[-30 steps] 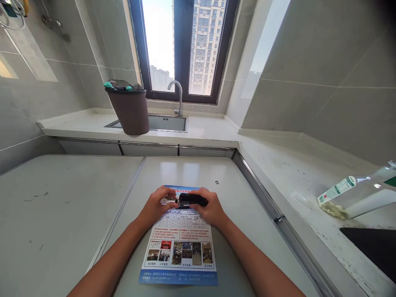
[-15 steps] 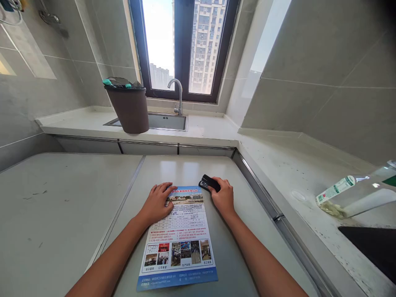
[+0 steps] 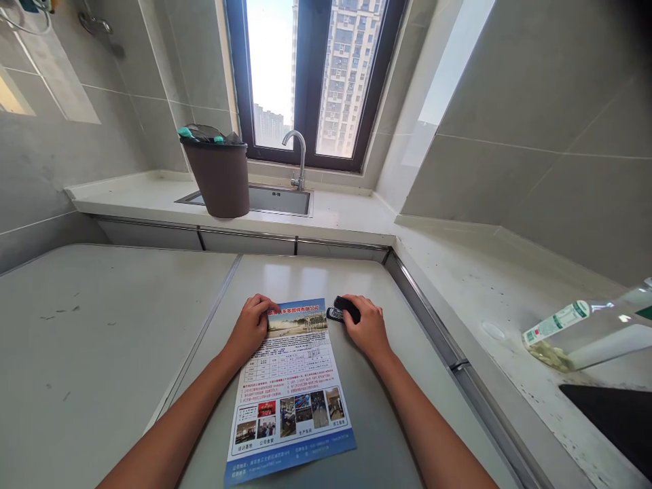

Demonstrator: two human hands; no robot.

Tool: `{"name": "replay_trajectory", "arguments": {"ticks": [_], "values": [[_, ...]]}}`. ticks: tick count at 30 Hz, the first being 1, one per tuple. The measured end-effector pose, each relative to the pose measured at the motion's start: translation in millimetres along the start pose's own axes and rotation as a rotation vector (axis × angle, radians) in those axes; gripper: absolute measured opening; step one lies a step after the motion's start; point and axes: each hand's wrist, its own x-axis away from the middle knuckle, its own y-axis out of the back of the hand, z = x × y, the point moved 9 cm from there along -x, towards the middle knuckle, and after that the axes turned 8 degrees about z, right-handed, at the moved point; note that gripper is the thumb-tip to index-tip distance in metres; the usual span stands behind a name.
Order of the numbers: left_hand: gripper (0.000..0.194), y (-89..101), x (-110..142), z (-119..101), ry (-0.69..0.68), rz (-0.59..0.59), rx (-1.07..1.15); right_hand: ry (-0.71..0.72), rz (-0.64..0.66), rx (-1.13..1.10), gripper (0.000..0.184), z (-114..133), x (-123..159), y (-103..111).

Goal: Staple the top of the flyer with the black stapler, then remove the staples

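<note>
1. Black plastic-looking casing marks the stapler (image 3: 344, 306) in the right hand (image 3: 369, 327); the fingers are wrapped firmly around its body, and its front end points toward the paper.
2. At that front end the stapler's upper and lower arms stand apart, just beside the upper right corner of the printed sheet (image 3: 290, 367). Whether the paper's edge reaches into the gap is too small to tell.
3. The sheet lies face up over the pale table (image 3: 127, 353), between the person's forearms, its heading away from the person and its blue band nearest.
4. The left hand (image 3: 252, 320) is at the upper left corner, fingers curled, one fingertip over the heading. The thumb is hidden, so one cannot tell whether the corner is pinched or only pressed.
5. The step in hand appears to be lining up paper and stapler: one hand seems to steady the page while the other keeps the tool ready.
6. On that reading, the next move calls for the edge set squarely between the stapler's arms, the page held still, and an even squeeze.
</note>
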Motion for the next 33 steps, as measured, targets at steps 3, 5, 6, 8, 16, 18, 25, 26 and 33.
{"name": "replay_trajectory", "arguments": {"ticks": [3,5,6,8,16,18,25,26,33], "values": [[0.04,2.4,0,3,0.012,-0.028,0.022,-0.011,0.031,-0.021,0.029,6,0,2],[0.04,2.3,0,5,0.014,-0.034,0.035,-0.017,0.072,0.006,0.044,13,2,-1],[0.04,2.0,0,6,0.018,-0.033,0.04,-0.018,0.096,0.028,0.047,18,4,-4],[0.041,1.0,1,7,0.033,-0.026,0.047,-0.021,0.138,0.075,0.046,27,8,-11],[0.04,-1.0,1,8,0.053,-0.015,0.055,-0.037,0.217,0.114,0.034,49,14,-27],[0.04,-0.8,1,7,0.049,-0.02,0.051,-0.043,0.239,0.1,0.033,50,13,-27],[0.044,-0.6,1,6,0.053,-0.023,0.059,-0.04,0.259,0.131,0.033,54,15,-26],[0.045,-0.8,1,5,0.051,-0.022,0.061,-0.041,0.258,0.137,0.032,55,16,-27],[0.045,-0.9,1,6,0.058,-0.022,0.079,-0.091,0.202,0.178,0.031,53,19,-28]]}}
